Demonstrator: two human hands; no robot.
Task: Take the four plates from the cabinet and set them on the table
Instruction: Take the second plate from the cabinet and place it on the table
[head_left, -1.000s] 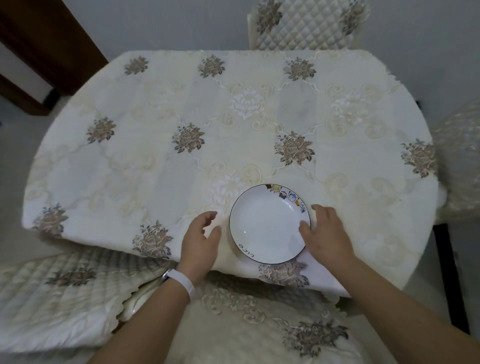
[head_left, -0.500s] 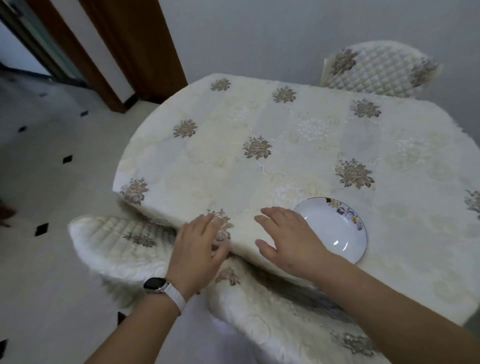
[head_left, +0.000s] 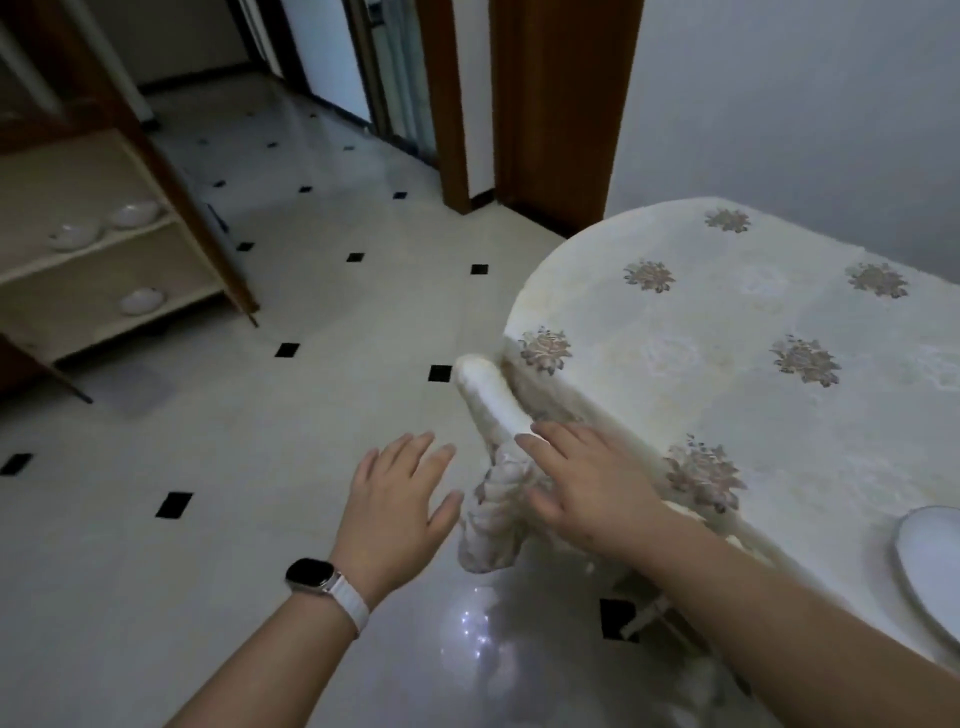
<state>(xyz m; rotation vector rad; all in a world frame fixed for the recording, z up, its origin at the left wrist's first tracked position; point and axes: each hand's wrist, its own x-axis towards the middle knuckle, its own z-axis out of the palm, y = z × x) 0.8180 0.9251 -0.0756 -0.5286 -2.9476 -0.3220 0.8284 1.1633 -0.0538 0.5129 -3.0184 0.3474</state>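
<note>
Three plates in the cabinet (head_left: 104, 249), well apart from both hands: two side by side on the middle shelf (head_left: 67, 236) (head_left: 134, 213), near its front edge, one alone on the lower shelf (head_left: 141, 300). Fourth plate (head_left: 930, 566) already at the near edge of the table (head_left: 727, 332), cut off by the frame. Small, round, shallow, glazed white with a thin dark rim on the table piece; judged ceramic, hence stiff, moderately light, slick and breakable. Best taken at the rim, thumb above and fingers beneath, one at a time or stacked with care. Shelves pale and flat, frame of dark wood. Table covered in cream cloth with brown floral motifs; padded chair (head_left: 493, 410) tucked against its edge. Floor glossy pale tile with black insets, unforgiving to a drop. Left hand (head_left: 400, 499), watch at wrist, open with fingers spread, holding nothing. Right hand (head_left: 587, 483) likewise open and empty, over the chair back.
</note>
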